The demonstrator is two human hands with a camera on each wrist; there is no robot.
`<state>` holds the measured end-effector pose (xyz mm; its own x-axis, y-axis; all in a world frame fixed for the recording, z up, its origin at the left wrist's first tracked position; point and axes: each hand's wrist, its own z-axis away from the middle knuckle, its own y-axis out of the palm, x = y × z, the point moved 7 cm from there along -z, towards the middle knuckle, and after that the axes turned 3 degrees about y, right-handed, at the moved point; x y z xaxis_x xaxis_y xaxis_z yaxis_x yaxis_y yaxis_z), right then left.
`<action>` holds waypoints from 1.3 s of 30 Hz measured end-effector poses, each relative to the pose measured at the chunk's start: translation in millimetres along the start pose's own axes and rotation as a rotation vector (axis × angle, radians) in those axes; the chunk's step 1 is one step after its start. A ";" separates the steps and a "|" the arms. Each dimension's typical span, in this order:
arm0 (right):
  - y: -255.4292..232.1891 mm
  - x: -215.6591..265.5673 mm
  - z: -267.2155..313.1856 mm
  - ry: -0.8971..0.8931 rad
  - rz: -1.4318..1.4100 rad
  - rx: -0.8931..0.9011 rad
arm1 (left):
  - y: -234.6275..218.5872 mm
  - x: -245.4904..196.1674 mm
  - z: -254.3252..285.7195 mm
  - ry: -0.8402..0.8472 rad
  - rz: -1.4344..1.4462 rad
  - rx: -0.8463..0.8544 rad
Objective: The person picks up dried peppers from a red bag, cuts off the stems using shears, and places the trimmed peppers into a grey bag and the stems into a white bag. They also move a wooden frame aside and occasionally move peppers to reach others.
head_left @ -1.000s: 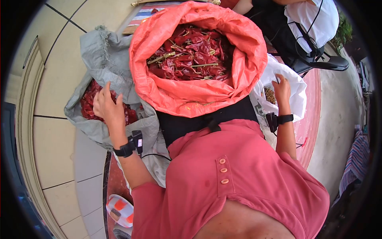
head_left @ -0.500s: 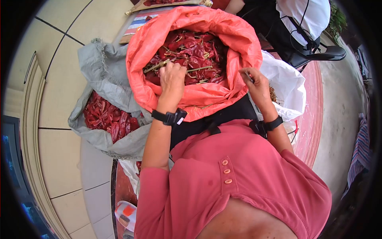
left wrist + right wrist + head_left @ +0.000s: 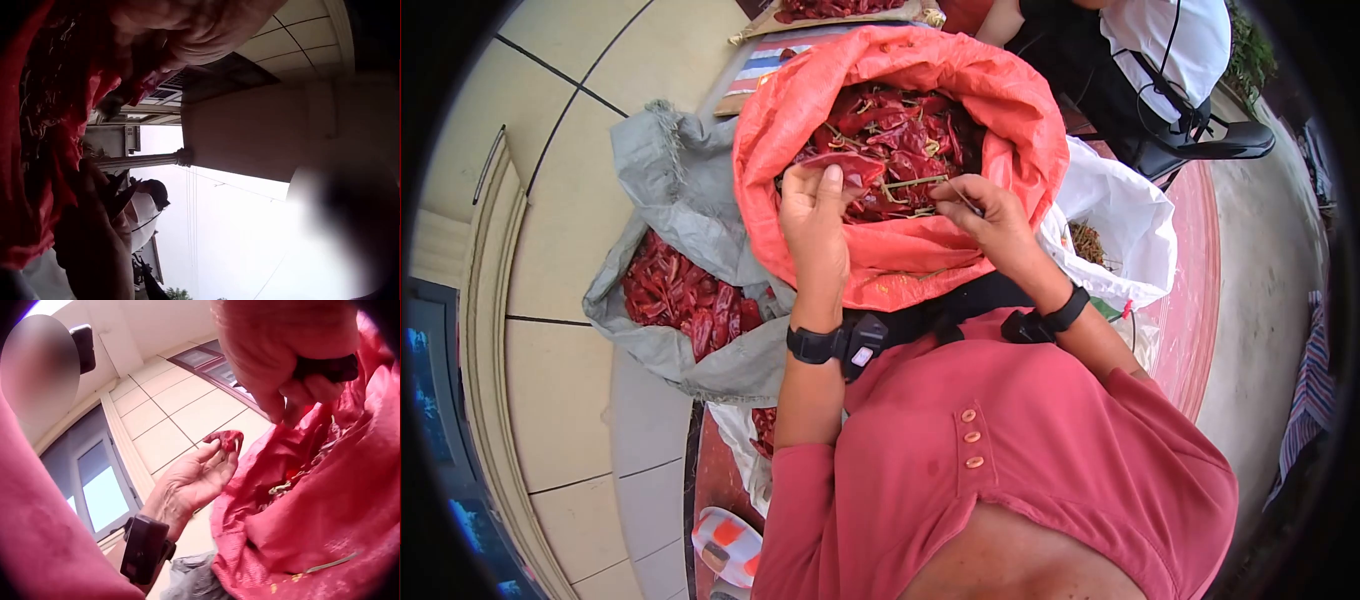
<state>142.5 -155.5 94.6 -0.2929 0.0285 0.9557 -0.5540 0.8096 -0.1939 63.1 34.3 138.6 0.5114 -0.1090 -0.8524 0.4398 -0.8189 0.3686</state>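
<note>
An orange sack (image 3: 900, 250) full of dried red chilies (image 3: 890, 120) stands in front of me. My left hand (image 3: 820, 185) pinches one red chili (image 3: 852, 165) over the sack's near left side; the right wrist view shows the same chili (image 3: 225, 439) at the fingertips of that left hand (image 3: 200, 475). My right hand (image 3: 972, 200) hovers just to its right, over the sack's near rim. Its fingers curl round a small dark tool (image 3: 325, 365) with a thin tip (image 3: 966, 197). The hands are close together but apart.
A grey sack (image 3: 670, 170) at the left lies open with more red chilies (image 3: 680, 295). A white bag (image 3: 1130, 220) at the right holds stems (image 3: 1085, 240). Another person (image 3: 1140, 50) sits beyond the orange sack. The floor is tiled (image 3: 570, 220).
My left hand came from the grey sack to the orange one and lifted a chili. My right hand left the white bag and moved in over the orange sack's near rim.
</note>
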 end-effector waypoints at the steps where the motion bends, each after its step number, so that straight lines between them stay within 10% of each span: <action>1: 6.4 9.3 -0.8 0.039 -0.155 0.005 | -0.1 5.5 1.5 -0.079 0.142 0.019; 18: -0.5 50.7 -1.0 -0.184 -0.121 -0.203 | 32.1 32.7 45.6 -0.415 0.460 0.040; 21: -5.1 51.8 -2.5 -0.205 -0.085 -0.220 | 27.3 38.2 49.3 -0.439 0.281 0.140; 25: -5.9 58.8 -4.7 -0.346 0.058 -0.187 | 41.2 -5.8 39.6 -0.001 -0.417 0.379; 39: 15.0 82.4 13.2 -0.598 0.418 -0.133 | 47.4 20.4 49.8 -0.304 -0.356 0.490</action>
<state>99.7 -148.7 167.5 -0.8542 0.0559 0.5169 -0.2157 0.8665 -0.4502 57.6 -34.7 120.2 0.1353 0.1201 -0.9835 0.1208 -0.9872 -0.1039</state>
